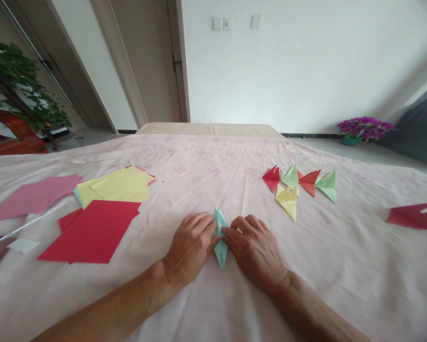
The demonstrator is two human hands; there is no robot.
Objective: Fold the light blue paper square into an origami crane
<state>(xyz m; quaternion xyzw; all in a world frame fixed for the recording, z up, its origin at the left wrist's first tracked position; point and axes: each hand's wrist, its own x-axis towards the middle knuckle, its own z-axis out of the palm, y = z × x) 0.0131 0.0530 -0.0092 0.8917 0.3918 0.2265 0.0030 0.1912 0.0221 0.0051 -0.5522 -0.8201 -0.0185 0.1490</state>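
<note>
A light blue folded paper [221, 254], narrow and pointed at both ends, lies on the cloth-covered table between my hands. My left hand [192, 242] has its fingers closed on the paper's left edge. From the other side, my right hand [252, 247] grips the right edge, its thumb and forefinger pinched and the other fingers curled. The fingertips of both hands cover part of the paper's middle. A crease runs lengthwise down its lower half.
Red sheets [92, 232], yellow sheets [122, 185] and pink sheets [35, 194] lie at left. Several folded paper pieces, among them a yellow one [287, 202], sit at right. A dark red folded paper [411, 216] is farther right on the pink patterned tablecloth [199, 171].
</note>
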